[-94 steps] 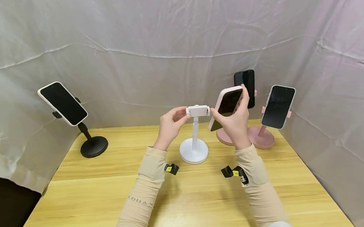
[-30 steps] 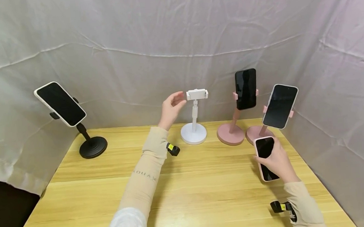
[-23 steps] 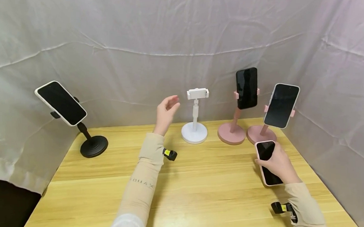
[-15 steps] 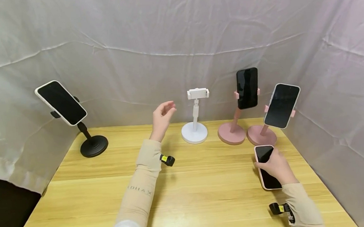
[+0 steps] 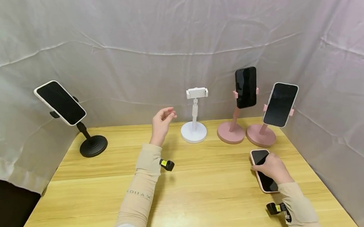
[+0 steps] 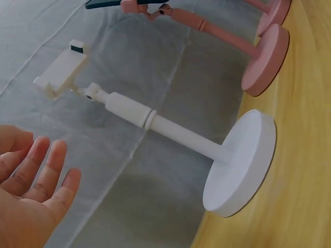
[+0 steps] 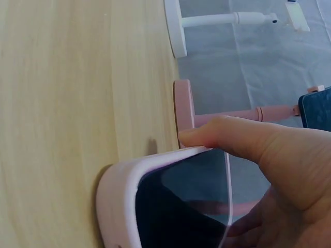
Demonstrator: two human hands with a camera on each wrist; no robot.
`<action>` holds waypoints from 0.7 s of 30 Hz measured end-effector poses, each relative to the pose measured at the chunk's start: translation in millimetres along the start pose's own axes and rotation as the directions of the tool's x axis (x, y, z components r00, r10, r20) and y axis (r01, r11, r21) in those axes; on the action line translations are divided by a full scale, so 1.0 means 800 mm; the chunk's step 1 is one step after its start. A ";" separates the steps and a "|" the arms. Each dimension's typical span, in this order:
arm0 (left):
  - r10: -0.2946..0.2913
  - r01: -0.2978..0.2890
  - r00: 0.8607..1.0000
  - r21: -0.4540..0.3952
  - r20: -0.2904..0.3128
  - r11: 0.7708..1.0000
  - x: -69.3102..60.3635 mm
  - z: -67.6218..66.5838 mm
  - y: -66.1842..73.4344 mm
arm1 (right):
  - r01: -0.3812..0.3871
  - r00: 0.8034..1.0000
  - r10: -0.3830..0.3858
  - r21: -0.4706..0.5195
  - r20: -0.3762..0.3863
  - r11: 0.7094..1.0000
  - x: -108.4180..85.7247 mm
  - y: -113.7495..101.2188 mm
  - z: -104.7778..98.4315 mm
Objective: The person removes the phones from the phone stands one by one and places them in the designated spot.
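We find the R hand (image 5: 274, 170) gripping a pink-cased smartphone (image 5: 266, 183), thumb along the L long edge, fingers toward the R edge, partly hidden. Phone is screen-up, R side of the wooden table (image 5: 187, 200), on the near side of the R pink phone stand (image 5: 261, 136) and apart from its base. It looks to be on or just above the tabletop; exact contact n/c (not confirmed).

L hand (image 5: 163, 124) holds nothing: fingers loosely bent, palm twd. the white phone stand (image 5: 194, 112), near but not touching, per L wrist view. That stand is upright, far centre, clamp unoccupied.

Other stands, for ref.: black phone (image 5: 246, 87) clamped in the L pink phone stand (image 5: 231, 132); light-edged phone (image 5: 281, 104), tilted, in the R pink one; white-cased phone (image 5: 60, 103), tilted, in the black phone stand (image 5: 93, 146), far L. Grey cloth (image 5: 136, 74) hangs behind.

Step in hand, our judgmt.: handling the pink-cased phone at table level, R hand only; whether placing or picking up, we can't tell. If placing, next move calls for the phone flat, then thumb and fingers eased off w/o dragging it; if lifting, a firm hold on both long edges, clear of the adj. pink base.
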State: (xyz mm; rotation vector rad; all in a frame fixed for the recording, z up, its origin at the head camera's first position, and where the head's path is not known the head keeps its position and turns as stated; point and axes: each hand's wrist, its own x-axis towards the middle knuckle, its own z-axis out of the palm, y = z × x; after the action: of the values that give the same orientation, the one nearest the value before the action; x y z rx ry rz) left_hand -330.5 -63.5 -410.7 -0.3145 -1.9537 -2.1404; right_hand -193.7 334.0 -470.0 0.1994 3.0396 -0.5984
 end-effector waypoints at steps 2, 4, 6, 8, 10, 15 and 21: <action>-0.002 0.002 1.000 0.009 0.013 1.000 -0.001 0.005 -0.004 | 0.011 1.000 -0.011 -0.020 0.003 1.000 0.001 0.001 0.002; 0.001 -0.001 1.000 0.018 0.029 1.000 -0.003 0.010 -0.006 | 0.021 1.000 -0.021 -0.041 0.002 0.999 0.003 0.002 0.006; 0.007 -0.008 0.999 0.026 0.041 1.000 -0.005 0.017 -0.007 | 0.022 1.000 -0.022 -0.064 0.004 0.998 0.004 0.004 0.009; 0.008 -0.010 0.998 0.034 0.056 0.999 -0.007 0.024 -0.007 | 0.020 1.000 -0.019 -0.085 0.006 0.996 0.005 0.005 0.012; 0.008 -0.011 0.998 0.046 0.068 0.999 -0.009 0.030 -0.006 | 0.014 1.000 -0.012 -0.101 0.015 0.995 0.005 0.005 0.013; 0.011 -0.015 0.996 0.047 0.093 0.999 -0.013 0.045 -0.004 | -0.005 0.999 0.011 -0.119 0.044 0.993 0.005 0.003 0.013; 0.025 -0.031 0.994 0.058 0.104 0.998 -0.013 0.066 -0.003 | -0.014 0.997 0.023 -0.132 0.068 0.991 0.008 0.002 0.013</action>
State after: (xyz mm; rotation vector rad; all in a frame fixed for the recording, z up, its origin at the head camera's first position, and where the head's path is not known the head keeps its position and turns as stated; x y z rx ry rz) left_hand -320.8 -10.8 -411.4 -0.4476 -2.0512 -2.0826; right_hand -199.7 332.4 -481.0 0.1973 2.9922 -0.3935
